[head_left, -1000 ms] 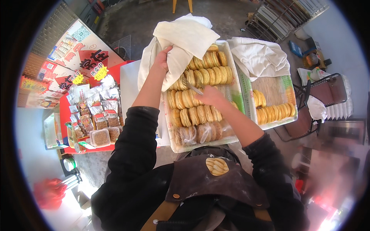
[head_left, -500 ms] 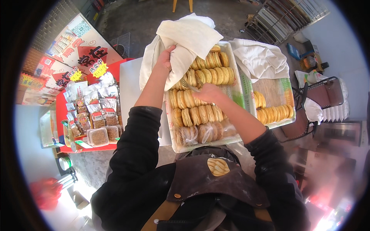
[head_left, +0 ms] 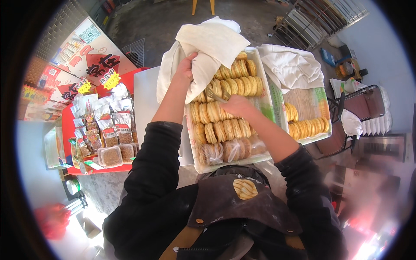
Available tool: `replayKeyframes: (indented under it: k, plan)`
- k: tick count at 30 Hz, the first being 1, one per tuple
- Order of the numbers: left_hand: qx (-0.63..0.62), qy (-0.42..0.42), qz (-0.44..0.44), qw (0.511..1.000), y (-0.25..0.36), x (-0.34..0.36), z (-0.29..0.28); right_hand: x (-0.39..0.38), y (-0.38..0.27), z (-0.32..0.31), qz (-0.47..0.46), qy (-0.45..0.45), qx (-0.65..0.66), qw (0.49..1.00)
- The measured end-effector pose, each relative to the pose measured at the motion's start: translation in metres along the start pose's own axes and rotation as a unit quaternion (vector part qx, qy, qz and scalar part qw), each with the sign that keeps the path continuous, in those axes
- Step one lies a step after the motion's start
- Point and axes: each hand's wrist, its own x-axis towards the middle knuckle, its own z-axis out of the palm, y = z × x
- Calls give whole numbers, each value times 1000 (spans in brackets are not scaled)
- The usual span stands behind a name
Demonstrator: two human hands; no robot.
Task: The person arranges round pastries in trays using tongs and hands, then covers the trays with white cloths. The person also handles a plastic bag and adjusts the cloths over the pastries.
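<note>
My left hand (head_left: 186,68) is closed on a white cloth (head_left: 212,41), lifting its bunched folds over the far left part of a large tray (head_left: 268,108). Rows of round, golden flat pastries (head_left: 221,113) stand on edge in that tray. Over the middle rows, my right hand (head_left: 236,105) grips a pair of metal tongs (head_left: 212,93) with slotted tips. Those tips are among the pastries just below the cloth; whether they pinch one I cannot tell. Bagged pastries (head_left: 234,149) fill the row nearest me. Part of the far left rows is hidden by the cloth.
A second tray (head_left: 310,97) at the right holds fewer pastries, partly under another white cloth (head_left: 292,67). On the left, a red table (head_left: 69,125) carries packaged snacks (head_left: 106,119) and clear tubs (head_left: 111,156). A folding chair (head_left: 362,106) stands farther right, and a metal rack (head_left: 316,21) behind.
The tongs' tips have shifted very slightly among the pastries. My left hand keeps its hold on the cloth in nearly the same place.
</note>
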Motion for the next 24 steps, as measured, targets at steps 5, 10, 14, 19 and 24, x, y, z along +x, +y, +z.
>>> replayKeyframes:
  k: [5,10,14,19,24]
  plan:
    - [11,-18,-12,1000,-3,2,2,-3,-32,15,-26,48,-64,996]
    - [20,-22,-11,999,-5,2,4,9,-48,19,-72,65,-194,976]
    - [25,3,8,1000,-6,1,5,31,-63,20,-74,39,-211,974]
    - [34,2,20,999,-7,-1,8,59,-56,45,-77,83,-160,981]
    - [31,16,5,999,-7,-6,7,59,-31,62,-98,92,-140,981]
